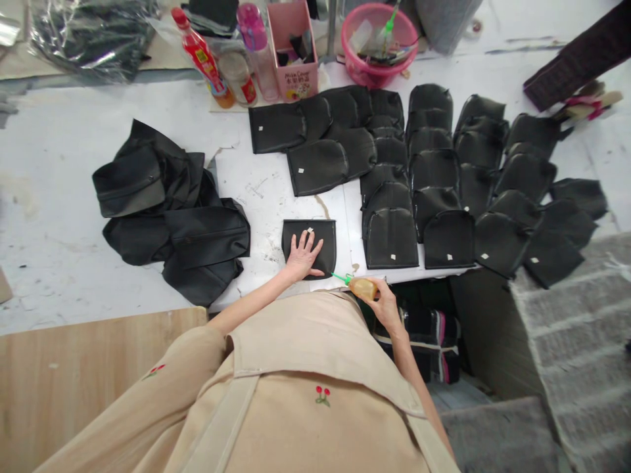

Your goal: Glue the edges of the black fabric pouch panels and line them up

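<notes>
My left hand (302,257) lies flat with spread fingers on a black fabric piece (323,236) at the table's front edge. My right hand (383,304) is wrapped round a glue bottle (362,288) with yellowish contents. The bottle is tilted, and its thin green nozzle points left, close to the piece's lower right corner. Whether the tip touches the fabric is too small to tell. Rows of overlapping black pieces (393,236) with small white tags lie to the right. A loose pile of black fabric (197,230) sits on the left.
Along the back of the white table (49,263) stand a red-capped bottle (200,56), a jar (237,75), a purple-capped bottle (256,49), a pink box (297,82) and a pink basin (367,75). A wooden board (98,374) is at the lower left, grey cloth (582,315) at the right.
</notes>
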`<state>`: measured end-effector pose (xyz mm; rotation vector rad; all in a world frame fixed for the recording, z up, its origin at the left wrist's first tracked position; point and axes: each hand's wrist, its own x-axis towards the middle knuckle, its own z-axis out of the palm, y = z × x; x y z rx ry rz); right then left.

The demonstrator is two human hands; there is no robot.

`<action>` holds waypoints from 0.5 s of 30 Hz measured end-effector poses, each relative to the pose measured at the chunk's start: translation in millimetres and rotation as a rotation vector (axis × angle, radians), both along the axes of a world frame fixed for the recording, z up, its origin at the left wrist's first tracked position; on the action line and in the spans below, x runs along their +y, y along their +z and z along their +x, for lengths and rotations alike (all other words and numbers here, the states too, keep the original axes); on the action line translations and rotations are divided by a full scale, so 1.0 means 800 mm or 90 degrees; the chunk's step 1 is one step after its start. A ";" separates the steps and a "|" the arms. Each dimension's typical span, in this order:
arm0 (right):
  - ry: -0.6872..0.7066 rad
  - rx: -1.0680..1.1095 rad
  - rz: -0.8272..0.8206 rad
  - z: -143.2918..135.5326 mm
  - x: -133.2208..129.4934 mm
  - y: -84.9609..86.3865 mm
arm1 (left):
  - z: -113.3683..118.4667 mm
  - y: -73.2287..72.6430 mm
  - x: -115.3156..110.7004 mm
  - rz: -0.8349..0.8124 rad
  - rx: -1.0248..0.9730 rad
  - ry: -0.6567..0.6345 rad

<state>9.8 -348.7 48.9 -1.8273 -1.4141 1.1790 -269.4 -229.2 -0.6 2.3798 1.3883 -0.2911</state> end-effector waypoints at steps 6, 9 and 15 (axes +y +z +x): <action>-0.012 -0.008 0.006 -0.001 -0.003 0.007 | 0.000 0.002 0.000 -0.012 -0.003 0.006; -0.074 0.011 -0.002 -0.005 -0.005 0.014 | 0.005 0.006 0.002 -0.022 -0.002 0.021; -0.216 0.078 0.016 -0.018 -0.007 0.023 | 0.031 0.010 0.021 0.010 0.014 0.092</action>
